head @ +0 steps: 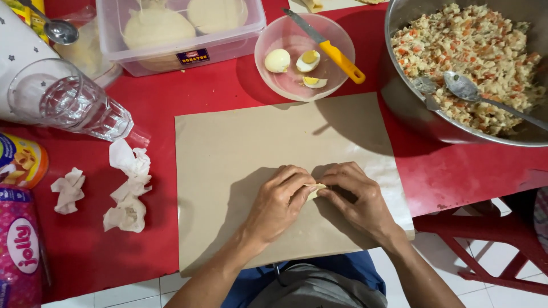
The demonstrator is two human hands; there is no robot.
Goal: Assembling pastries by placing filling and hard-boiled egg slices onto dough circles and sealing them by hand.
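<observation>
Your left hand [278, 201] and right hand [357, 197] both pinch the dough [315, 189] at lower centre of the frame, so looks like you're mid-seal. Next up probably needs even pressing along the edge.

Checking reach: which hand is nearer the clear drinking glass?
Left. The left hand lies right of and below the clear drinking glass; the right hand is farther right.
</observation>
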